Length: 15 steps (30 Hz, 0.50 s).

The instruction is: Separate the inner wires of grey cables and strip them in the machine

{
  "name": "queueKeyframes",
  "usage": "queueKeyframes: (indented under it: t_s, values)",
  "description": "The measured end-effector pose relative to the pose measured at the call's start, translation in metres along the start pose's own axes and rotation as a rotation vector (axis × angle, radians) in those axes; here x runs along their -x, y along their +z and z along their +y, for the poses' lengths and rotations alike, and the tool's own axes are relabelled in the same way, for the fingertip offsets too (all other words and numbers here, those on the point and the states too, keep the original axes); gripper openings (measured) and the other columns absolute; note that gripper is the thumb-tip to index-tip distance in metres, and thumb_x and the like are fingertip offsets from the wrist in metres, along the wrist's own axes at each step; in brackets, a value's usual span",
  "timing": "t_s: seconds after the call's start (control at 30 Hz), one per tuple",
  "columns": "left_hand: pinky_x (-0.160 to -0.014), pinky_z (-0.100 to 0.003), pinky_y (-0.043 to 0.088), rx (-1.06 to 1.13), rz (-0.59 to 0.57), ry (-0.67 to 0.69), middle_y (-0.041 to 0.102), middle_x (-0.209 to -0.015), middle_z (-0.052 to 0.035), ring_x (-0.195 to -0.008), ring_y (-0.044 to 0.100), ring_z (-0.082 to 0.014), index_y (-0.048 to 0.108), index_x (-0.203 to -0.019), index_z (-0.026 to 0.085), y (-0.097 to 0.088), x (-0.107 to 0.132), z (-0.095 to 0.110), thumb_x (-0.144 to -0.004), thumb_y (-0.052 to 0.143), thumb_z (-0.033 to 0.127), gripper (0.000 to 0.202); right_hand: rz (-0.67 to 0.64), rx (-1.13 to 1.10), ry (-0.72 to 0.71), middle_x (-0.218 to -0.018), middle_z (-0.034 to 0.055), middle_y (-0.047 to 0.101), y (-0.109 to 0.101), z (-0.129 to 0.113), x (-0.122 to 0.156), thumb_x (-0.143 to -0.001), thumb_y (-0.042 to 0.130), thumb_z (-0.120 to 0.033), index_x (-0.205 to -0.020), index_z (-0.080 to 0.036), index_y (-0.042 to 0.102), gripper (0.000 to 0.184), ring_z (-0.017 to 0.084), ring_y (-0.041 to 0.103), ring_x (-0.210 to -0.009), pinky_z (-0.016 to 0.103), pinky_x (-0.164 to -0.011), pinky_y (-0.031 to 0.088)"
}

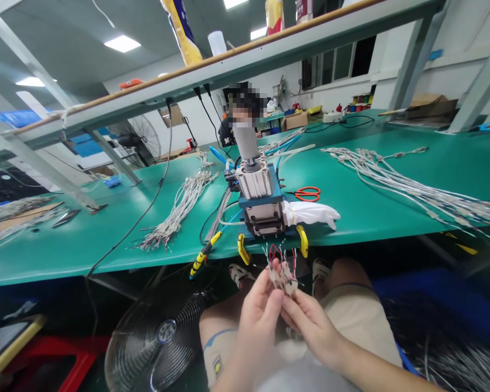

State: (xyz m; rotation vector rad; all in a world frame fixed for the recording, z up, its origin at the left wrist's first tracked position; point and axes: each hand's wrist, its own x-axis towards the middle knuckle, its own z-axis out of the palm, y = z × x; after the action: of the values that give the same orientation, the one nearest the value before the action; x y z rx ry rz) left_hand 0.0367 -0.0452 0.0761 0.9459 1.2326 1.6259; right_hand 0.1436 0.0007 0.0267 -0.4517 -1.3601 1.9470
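Observation:
My left hand (263, 305) and my right hand (310, 321) meet above my lap, just in front of the bench edge. Both are closed around a small bunch of cables (283, 276) with pale connector-like pieces. Thin red, white and dark wire ends fan upward from the bunch. My left thumb presses against it from the near side, and the right fingers grip its lower right. Directly beyond the wires stands a pneumatic press (263, 204) with a silver cylinder on top, two yellow handles at its base and a white cloth tied at its right.
Bundles of grey cables lie left (183, 204) and right (412, 185) on the green bench (363, 212). Orange-handled scissors (307, 193) rest behind the cloth. A floor fan (166, 331) stands below left. An overhead shelf (245, 54) spans the bench. Another person sits beyond the press.

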Motion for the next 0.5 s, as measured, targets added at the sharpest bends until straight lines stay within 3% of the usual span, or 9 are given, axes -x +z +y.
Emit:
queueKeyframes:
  t_s: [0.1,0.17,0.2,0.23,0.3,0.37,0.43,0.5]
  values:
    - [-0.066,-0.033,0.062,-0.097,0.218,-0.029,0.077,-0.092,-0.0121,-0.074,0.073,-0.025,0.074,-0.109,0.014,0.004,0.0,-0.009,-0.077,0.073,0.044,0.043,0.038,0.098,-0.008,-0.064,-0.0031,0.046,-0.002,0.008,0.002,-0.096,0.049,-0.05,-0.1,-0.018,0.06,0.034,0.011,0.038,-0.054,0.023,-0.048,0.029]
    - [-0.041,-0.025,0.054,-0.134,0.243,-0.075,0.076,-0.077,-0.0095,-0.046,0.065,-0.0169,0.074,-0.105,0.012,0.007,-0.001,-0.011,-0.078,0.072,0.045,0.044,0.033,0.153,-0.017,-0.063,-0.0023,0.05,-0.002,0.014,0.005,-0.098,0.044,-0.048,-0.105,-0.017,0.06,0.035,0.011,0.041,-0.052,0.023,-0.046,0.03]
    - [-0.038,-0.023,0.051,-0.128,0.252,-0.087,0.076,-0.075,-0.0093,-0.043,0.063,-0.0153,0.074,-0.104,0.011,0.009,-0.001,-0.011,-0.078,0.071,0.046,0.043,0.042,0.169,-0.025,-0.063,-0.0019,0.052,-0.003,0.017,0.006,-0.099,0.043,-0.048,-0.106,-0.017,0.06,0.036,0.011,0.042,-0.051,0.023,-0.046,0.031]
    - [-0.041,-0.023,0.053,-0.109,0.262,-0.087,0.076,-0.078,-0.0101,-0.048,0.065,-0.0162,0.074,-0.102,0.011,0.009,-0.001,-0.012,-0.078,0.072,0.046,0.042,0.067,0.171,-0.034,-0.064,-0.001,0.055,-0.004,0.02,0.006,-0.099,0.042,-0.047,-0.107,-0.017,0.06,0.036,0.011,0.044,-0.05,0.024,-0.046,0.034]
    - [-0.061,-0.026,0.06,-0.054,0.289,-0.038,0.076,-0.093,-0.0122,-0.072,0.073,-0.0214,0.073,-0.099,0.013,0.009,0.0,-0.015,-0.08,0.071,0.044,0.036,0.16,0.143,-0.057,-0.072,0.0033,0.063,-0.007,0.024,0.006,-0.099,0.042,-0.047,-0.108,-0.017,0.06,0.036,0.014,0.053,-0.054,0.026,-0.052,0.044]
    - [-0.08,-0.03,0.058,-0.014,0.316,0.05,0.075,-0.101,-0.0119,-0.091,0.072,-0.0229,0.07,-0.097,0.015,0.004,0.001,-0.018,-0.084,0.068,0.042,0.03,0.27,0.155,-0.11,-0.087,0.0086,0.067,-0.012,0.025,0.004,-0.099,0.043,-0.046,-0.104,-0.018,0.063,0.035,0.019,0.063,-0.071,0.032,-0.069,0.052]
    - [-0.082,-0.03,0.056,0.022,0.341,0.128,0.073,-0.097,-0.0088,-0.086,0.07,-0.0187,0.067,-0.096,0.017,-0.002,0.002,-0.022,-0.087,0.065,0.04,0.025,0.327,0.205,-0.184,-0.094,0.0102,0.067,-0.017,0.024,0.003,-0.099,0.044,-0.045,-0.099,-0.019,0.065,0.034,0.022,0.063,-0.086,0.036,-0.082,0.051]
    - [-0.07,-0.026,0.056,0.082,0.326,0.144,0.07,-0.087,-0.0049,-0.07,0.066,-0.0131,0.064,-0.095,0.017,-0.007,0.003,-0.025,-0.088,0.064,0.039,0.023,0.334,0.185,-0.209,-0.087,0.007,0.064,-0.02,0.023,0.004,-0.098,0.046,-0.046,-0.097,-0.02,0.065,0.032,0.018,0.059,-0.073,0.031,-0.069,0.051]
